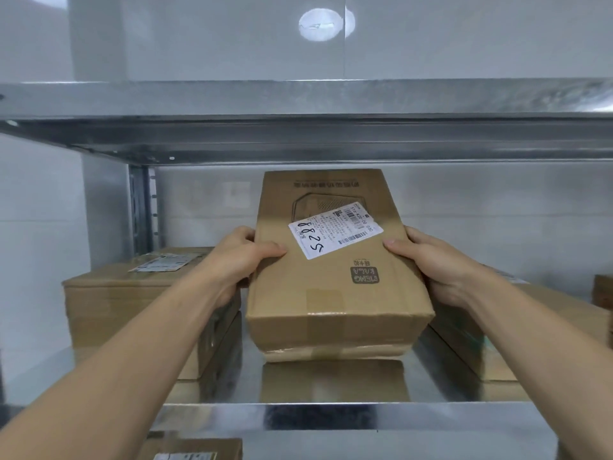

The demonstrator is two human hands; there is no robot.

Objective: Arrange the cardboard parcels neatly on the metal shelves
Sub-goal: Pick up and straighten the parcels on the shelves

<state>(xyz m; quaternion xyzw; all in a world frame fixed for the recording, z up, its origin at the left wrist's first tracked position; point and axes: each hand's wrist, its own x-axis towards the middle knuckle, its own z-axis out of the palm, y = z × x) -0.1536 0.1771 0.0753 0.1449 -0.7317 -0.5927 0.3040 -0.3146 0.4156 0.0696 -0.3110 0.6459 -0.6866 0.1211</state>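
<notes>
A tall brown cardboard parcel with a white shipping label marked 8825 stands on the middle metal shelf, tilted back a little. My left hand grips its left edge and my right hand grips its right edge, thumbs on the front face. A wide flat parcel lies to its left on the same shelf, resting on another box. Another parcel lies to its right, partly hidden by my right forearm.
The upper shelf runs close above the held parcel's top. A grey upright post stands at the back left. A small brown box sits at the far right edge. One more labelled parcel shows on the shelf below.
</notes>
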